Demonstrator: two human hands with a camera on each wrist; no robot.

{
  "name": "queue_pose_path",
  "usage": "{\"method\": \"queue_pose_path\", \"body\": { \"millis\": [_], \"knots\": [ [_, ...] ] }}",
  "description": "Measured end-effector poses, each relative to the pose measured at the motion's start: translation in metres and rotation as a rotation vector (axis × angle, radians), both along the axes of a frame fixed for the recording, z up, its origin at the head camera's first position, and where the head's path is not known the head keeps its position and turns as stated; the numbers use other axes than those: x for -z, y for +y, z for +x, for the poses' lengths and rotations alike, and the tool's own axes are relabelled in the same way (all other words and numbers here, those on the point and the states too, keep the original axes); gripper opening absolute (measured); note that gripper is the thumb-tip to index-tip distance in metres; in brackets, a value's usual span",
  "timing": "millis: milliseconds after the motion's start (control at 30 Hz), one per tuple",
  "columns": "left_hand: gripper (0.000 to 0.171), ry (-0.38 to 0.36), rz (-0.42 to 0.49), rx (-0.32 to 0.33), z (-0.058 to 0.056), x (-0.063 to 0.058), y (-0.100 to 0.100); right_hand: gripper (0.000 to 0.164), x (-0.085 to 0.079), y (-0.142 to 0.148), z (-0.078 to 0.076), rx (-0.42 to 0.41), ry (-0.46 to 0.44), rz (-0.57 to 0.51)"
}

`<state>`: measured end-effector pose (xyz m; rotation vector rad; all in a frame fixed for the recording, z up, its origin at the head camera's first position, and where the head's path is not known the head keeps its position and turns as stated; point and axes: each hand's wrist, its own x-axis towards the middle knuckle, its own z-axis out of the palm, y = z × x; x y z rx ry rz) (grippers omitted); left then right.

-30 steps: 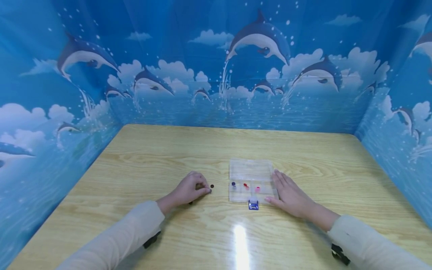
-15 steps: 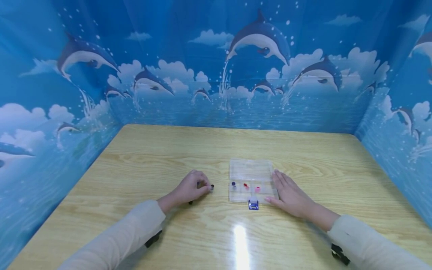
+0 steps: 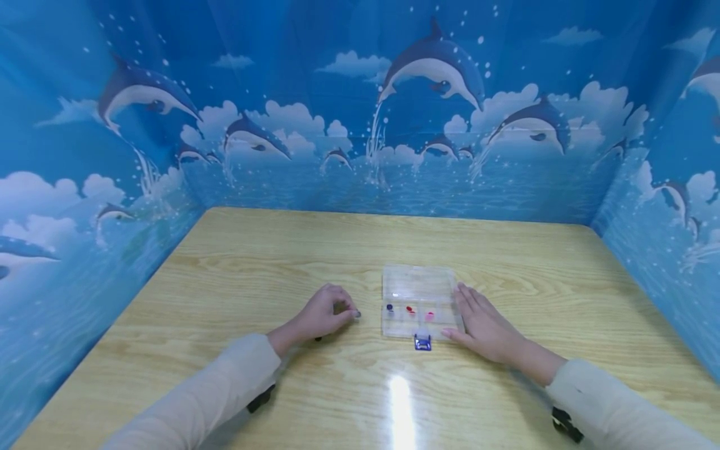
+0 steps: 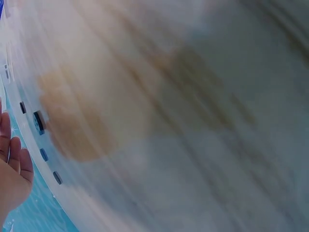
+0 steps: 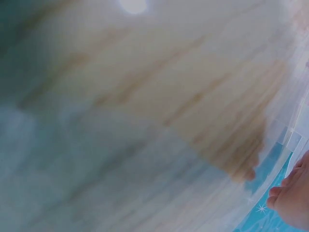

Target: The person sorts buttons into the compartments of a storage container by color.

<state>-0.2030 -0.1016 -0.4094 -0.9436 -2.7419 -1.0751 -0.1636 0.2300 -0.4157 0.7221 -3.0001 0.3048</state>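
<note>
My left hand (image 3: pixel 325 312) is low over the table, its thumb and index fingertips together at a small dark button-like disc (image 3: pixel 357 314). Several dark discs (image 4: pixel 38 123) stand out near the fingers in the left wrist view. A clear plastic box (image 3: pixel 419 278) lies with its lid folded back, left of my right hand (image 3: pixel 488 328), which rests flat with fingers extended along the box's right edge. Inside its front compartments are a dark disc (image 3: pixel 389 307), red pieces (image 3: pixel 410 309) and a pink piece (image 3: pixel 430 315). The left fingertips are hidden in the left wrist view.
A blue latch (image 3: pixel 422 342) sticks out from the box's front edge. Another small dark piece (image 3: pixel 318 339) lies beside the left wrist. The wood-grain table (image 3: pixel 292 250) is bounded by a blue dolphin-print curtain (image 3: pixel 315 181) at the back and sides.
My left hand has shifted slightly right, and the dark disc at its fingertips now sits further right, nearer the box. The right hand and the box have stayed put.
</note>
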Motion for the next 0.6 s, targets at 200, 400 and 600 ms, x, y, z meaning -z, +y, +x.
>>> {"method": "queue_pose_path", "body": {
  "millis": [200,400,600],
  "knots": [
    [0.005,0.0,0.009,0.004,-0.001,0.001,0.003,0.083,0.0,0.0,0.0,0.003,0.002,0.012],
    [0.006,-0.026,0.006,-0.018,-0.002,0.001,0.006,0.082,0.001,0.0,0.0,0.003,0.007,0.016],
    [0.008,-0.055,0.021,-0.016,-0.002,-0.002,0.011,0.083,0.002,0.0,0.0,0.002,0.012,0.02]
  ]
}}
